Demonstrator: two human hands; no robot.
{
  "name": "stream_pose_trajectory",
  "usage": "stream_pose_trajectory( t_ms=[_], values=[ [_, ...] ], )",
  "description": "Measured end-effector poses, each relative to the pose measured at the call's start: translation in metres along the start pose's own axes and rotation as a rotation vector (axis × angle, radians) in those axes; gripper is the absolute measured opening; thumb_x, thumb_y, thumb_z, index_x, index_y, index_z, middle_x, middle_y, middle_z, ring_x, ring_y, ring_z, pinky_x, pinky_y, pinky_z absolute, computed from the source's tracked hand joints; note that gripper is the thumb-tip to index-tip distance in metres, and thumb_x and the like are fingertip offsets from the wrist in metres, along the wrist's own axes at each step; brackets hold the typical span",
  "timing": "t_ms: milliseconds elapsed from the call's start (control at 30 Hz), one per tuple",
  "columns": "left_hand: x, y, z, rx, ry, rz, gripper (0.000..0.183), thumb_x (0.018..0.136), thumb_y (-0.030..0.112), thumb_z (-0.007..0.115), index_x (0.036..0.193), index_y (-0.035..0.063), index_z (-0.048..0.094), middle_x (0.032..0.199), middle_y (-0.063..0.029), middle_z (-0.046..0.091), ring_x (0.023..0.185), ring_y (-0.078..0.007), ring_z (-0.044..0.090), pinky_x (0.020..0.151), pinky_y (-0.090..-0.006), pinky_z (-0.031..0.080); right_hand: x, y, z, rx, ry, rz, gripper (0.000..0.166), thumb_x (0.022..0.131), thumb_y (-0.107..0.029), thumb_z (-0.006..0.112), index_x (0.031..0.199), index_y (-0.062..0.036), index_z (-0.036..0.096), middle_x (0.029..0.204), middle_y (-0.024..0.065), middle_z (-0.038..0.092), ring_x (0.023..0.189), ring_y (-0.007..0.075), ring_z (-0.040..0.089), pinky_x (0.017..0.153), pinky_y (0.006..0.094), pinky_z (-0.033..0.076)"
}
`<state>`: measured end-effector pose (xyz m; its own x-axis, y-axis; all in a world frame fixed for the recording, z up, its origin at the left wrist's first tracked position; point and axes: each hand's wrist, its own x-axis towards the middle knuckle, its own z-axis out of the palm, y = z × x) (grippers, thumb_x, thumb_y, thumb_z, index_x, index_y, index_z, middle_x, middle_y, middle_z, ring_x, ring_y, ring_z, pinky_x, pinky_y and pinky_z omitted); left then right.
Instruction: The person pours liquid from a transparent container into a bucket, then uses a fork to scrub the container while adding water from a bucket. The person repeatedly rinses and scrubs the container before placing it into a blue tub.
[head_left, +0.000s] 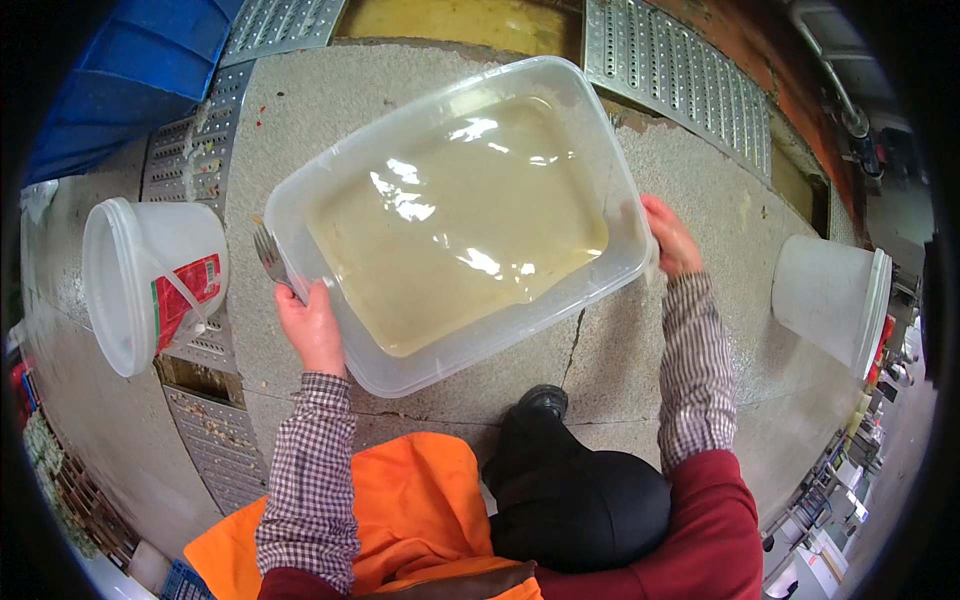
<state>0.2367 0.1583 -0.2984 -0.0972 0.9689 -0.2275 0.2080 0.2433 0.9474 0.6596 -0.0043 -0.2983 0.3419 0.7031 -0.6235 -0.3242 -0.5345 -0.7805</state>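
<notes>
Both hands hold a large translucent plastic tub (442, 375) with cloudy, yellowish liquid (465, 225) in it, tilted in view above the floor. My left hand (311, 322) grips the tub's left end and also a metal fork (268, 251), whose tines point up and away from me, with a small orange bit at their tips. At the right end, my right hand (673, 238) is closed on the tub's rim or side; its fingertips are partly hidden by the tub. Light glints on the rippled liquid.
A white plastic bucket (180, 225) with a red label lies at left, another white bucket (817, 292) stands at right. A blue container (142, 75) is at upper left. Perforated metal grates (675, 90) border a partly uncovered floor channel (465, 22). Food scraps lie on the lower-left grate (217, 435).
</notes>
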Motion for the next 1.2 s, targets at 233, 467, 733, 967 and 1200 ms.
stream_pose_trajectory(
  t_ms=[233, 467, 733, 967, 1200],
  values=[
    [-0.001, 0.000, 0.002, 0.094, -0.036, 0.032, 0.014, 0.079, 0.005, 0.052, 0.091, 0.0043, 0.044, 0.082, 0.0004, 0.050, 0.067, -0.0053, 0.043, 0.060, -0.0201, 0.038, 0.030, -0.022, -0.003, -0.079, -0.095, -0.090, 0.023, 0.082, -0.017, 0.059, 0.100, -0.0032, 0.056, 0.092, 0.0019, 0.059, 0.083, 0.0101, 0.056, 0.075, 0.0243, 0.047],
    [-0.003, 0.008, 0.004, 0.071, -0.077, -0.047, 0.019, 0.079, 0.003, 0.052, 0.096, -0.0007, 0.045, 0.092, -0.0069, 0.055, 0.082, -0.0126, 0.051, 0.077, -0.0266, 0.041, 0.117, -0.101, 0.036, 0.027, -0.145, -0.149, 0.028, 0.085, -0.019, 0.057, 0.108, -0.0018, 0.056, 0.099, 0.0036, 0.060, 0.085, 0.0102, 0.057, 0.076, 0.0248, 0.047],
    [-0.002, 0.003, 0.002, 0.028, 0.007, -0.022, 0.016, 0.079, 0.004, 0.052, 0.094, 0.0017, 0.046, 0.089, -0.0035, 0.054, 0.076, -0.0103, 0.049, 0.071, -0.0245, 0.040, -0.001, 0.005, 0.016, 0.320, 0.050, -0.108, 0.033, 0.089, -0.017, 0.049, 0.117, 0.0006, 0.048, 0.110, 0.0098, 0.056, 0.097, 0.0161, 0.056, 0.083, 0.0284, 0.048],
    [-0.004, 0.004, 0.004, 0.029, -0.031, -0.088, 0.020, 0.077, 0.004, 0.052, 0.096, -0.0008, 0.047, 0.092, -0.0064, 0.054, 0.080, -0.0131, 0.051, 0.074, -0.0269, 0.042, -0.078, 0.076, 0.081, 0.810, 0.368, -0.235, 0.031, 0.088, -0.005, 0.047, 0.118, 0.0002, 0.044, 0.114, 0.0128, 0.052, 0.103, 0.0205, 0.053, 0.089, 0.0339, 0.047],
    [-0.034, -0.012, 0.006, -0.119, 0.039, -0.086, 0.019, 0.077, 0.003, 0.050, 0.095, 0.0054, 0.044, 0.078, 0.0006, 0.047, 0.062, -0.0080, 0.044, 0.055, -0.0233, 0.039, -0.001, 0.019, 0.076, 0.665, 0.474, -0.400, 0.025, 0.087, -0.003, 0.049, 0.111, 0.0025, 0.046, 0.105, 0.0137, 0.052, 0.097, 0.0199, 0.053, 0.087, 0.0307, 0.047]
  ],
)
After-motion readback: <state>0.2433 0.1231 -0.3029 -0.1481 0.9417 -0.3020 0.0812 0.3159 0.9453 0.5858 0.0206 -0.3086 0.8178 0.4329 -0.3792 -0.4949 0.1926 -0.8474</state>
